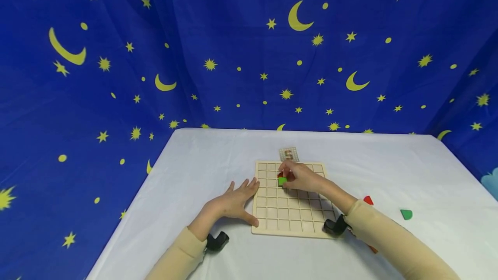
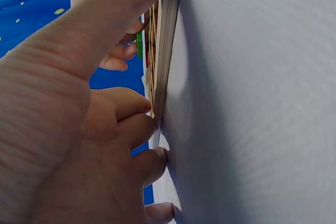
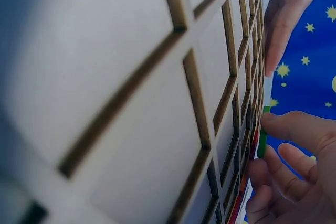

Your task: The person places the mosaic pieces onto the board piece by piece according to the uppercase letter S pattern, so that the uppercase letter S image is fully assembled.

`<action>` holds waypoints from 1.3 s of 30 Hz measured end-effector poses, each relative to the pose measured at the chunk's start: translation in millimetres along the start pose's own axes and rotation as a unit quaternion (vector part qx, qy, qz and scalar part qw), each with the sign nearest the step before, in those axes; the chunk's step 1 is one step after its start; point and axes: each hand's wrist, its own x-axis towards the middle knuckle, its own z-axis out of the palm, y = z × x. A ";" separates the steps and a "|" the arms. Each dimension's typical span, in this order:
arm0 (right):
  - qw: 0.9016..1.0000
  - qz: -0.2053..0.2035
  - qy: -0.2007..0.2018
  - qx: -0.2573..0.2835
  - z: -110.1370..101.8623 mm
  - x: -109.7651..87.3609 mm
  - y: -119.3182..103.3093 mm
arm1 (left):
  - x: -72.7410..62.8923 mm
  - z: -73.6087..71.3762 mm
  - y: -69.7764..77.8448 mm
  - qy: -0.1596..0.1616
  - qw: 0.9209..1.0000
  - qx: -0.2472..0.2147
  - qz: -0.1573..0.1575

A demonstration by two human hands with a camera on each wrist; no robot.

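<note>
A wooden grid board [image 1: 284, 215] lies on the white table. My right hand [image 1: 302, 178] is over its upper part and pinches a small green square tile [image 1: 282, 181] between thumb and fingers; the tile also shows edge-on in the right wrist view [image 3: 263, 145]. Red pieces [image 1: 280, 175] sit in the grid just beyond the tile, partly hidden by the fingers. With fingers spread, my left hand [image 1: 235, 202] rests at the board's left edge, thumb at the near corner and fingertips farther up. In the left wrist view, that hand's thumb [image 2: 121, 3] touches the board's side.
Behind the board lies a small card [image 1: 288, 154] with a gridded, S-like pattern. To the right are a loose red piece [image 1: 368, 200] and a green rounded piece [image 1: 406, 214]. An orange-red piece [image 1: 373, 249] is partly under the right sleeve. A blue star-patterned curtain [image 1: 233, 33] surrounds the table.
</note>
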 end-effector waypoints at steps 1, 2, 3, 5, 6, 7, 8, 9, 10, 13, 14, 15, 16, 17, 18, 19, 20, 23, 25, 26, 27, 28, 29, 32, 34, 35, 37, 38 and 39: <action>1.000 0.002 0.001 -0.002 0.5 0.1 0.0 | -0.1 -0.1 -0.2 0.000 1.000 0.000 0.000; 1.000 0.000 0.002 -0.004 1.0 0.3 0.0 | 0.0 -0.2 -0.4 -0.001 1.000 -0.001 0.000; 1.000 0.000 0.001 -0.006 1.5 0.5 0.1 | 0.0 -0.4 -0.6 -0.001 1.000 0.000 -0.001; 1.000 -0.002 0.000 -0.008 3.0 1.3 0.2 | 0.0 -0.6 -0.9 -0.001 1.000 -0.001 -0.001; 1.000 -0.002 -0.002 -0.008 3.7 1.7 0.2 | 0.1 -0.6 -1.1 -0.001 1.000 -0.002 -0.001; 1.000 -0.002 -0.004 -0.006 4.5 2.0 0.2 | 0.2 -0.6 -1.1 -0.001 1.000 -0.002 -0.001; 1.000 -0.005 -0.006 -0.006 5.2 2.4 0.3 | 0.4 -0.5 -1.2 -0.002 1.000 -0.001 -0.002; 1.000 -0.006 -0.006 -0.006 5.8 2.6 0.4 | 0.5 -0.5 -1.3 -0.001 1.000 -0.001 -0.001; 1.000 -0.010 -0.007 -0.008 6.4 2.8 0.5 | 0.7 -0.3 -1.3 -0.001 1.000 -0.001 -0.001; 1.000 -0.013 -0.007 -0.011 7.8 3.0 1.1 | 0.8 -0.5 -0.9 -0.001 1.000 -0.003 -0.001; 1.000 -0.014 -0.006 -0.012 8.0 3.0 1.1 | 0.8 -0.5 -0.7 -0.002 1.000 -0.002 -0.002; 1.000 -0.014 -0.006 -0.012 8.1 3.1 1.0 | 0.7 -0.6 -0.3 -0.002 1.000 -0.002 -0.002; 1.000 -0.013 -0.005 -0.011 8.0 3.0 0.8 | 0.8 -0.6 -0.1 -0.002 1.000 -0.002 -0.002; 1.000 -0.013 -0.005 -0.010 7.8 2.9 0.6 | 0.7 -1.0 0.1 -0.003 1.000 -0.003 -0.002; 1.000 -0.012 -0.004 -0.009 7.7 3.0 0.4 | 0.7 -0.9 0.0 -0.003 1.000 -0.001 -0.003; 1.000 -0.010 -0.004 -0.008 7.4 2.9 0.3 | 0.8 -0.8 -0.1 -0.003 1.000 0.000 -0.003; 1.000 -0.009 -0.004 -0.008 7.2 2.9 0.0 | 0.7 -1.0 0.0 -0.004 1.000 0.000 -0.003; 1.000 -0.006 -0.003 -0.011 6.9 2.6 0.3 | 1.0 -1.0 -0.6 -0.005 1.000 -0.001 -0.002; 1.000 -0.005 -0.003 -0.013 6.8 2.4 0.8 | 1.3 -0.5 -1.0 -0.004 1.000 0.000 -0.003; 1.000 -0.005 -0.003 -0.013 6.8 2.4 1.0 | 1.4 -0.4 -1.0 -0.004 1.000 0.000 -0.003; 1.000 -0.005 -0.003 -0.013 6.7 2.2 1.3 | 1.5 -0.1 -1.3 -0.003 1.000 0.000 -0.003; 1.000 -0.004 -0.003 -0.013 6.7 2.2 1.6 | 1.4 -0.1 -1.3 -0.003 1.000 0.000 -0.003; 1.000 -0.004 -0.003 -0.014 6.6 2.1 1.9 | 1.4 0.1 -1.4 -0.003 1.000 0.000 -0.003; 1.000 -0.004 -0.003 -0.015 6.8 2.1 2.6 | 1.3 0.2 -1.4 -0.003 1.000 -0.001 -0.004; 1.000 -0.004 -0.003 -0.014 7.0 2.2 2.8 | 1.1 0.0 -1.3 -0.003 1.000 -0.004 -0.003; 1.000 -0.004 -0.002 -0.014 7.1 2.2 2.8 | 1.1 0.2 -1.2 -0.002 1.000 -0.004 -0.002; 1.000 -0.003 -0.002 -0.012 7.2 2.3 2.5 | 0.9 0.0 -1.0 -0.002 1.000 -0.006 -0.001; 1.000 -0.003 -0.003 -0.011 7.2 2.3 2.2 | 0.7 -0.1 -0.9 -0.002 1.000 -0.006 0.000; 1.000 -0.003 -0.004 -0.010 7.0 2.4 1.6 | 0.8 0.2 -1.1 -0.002 1.000 -0.006 0.000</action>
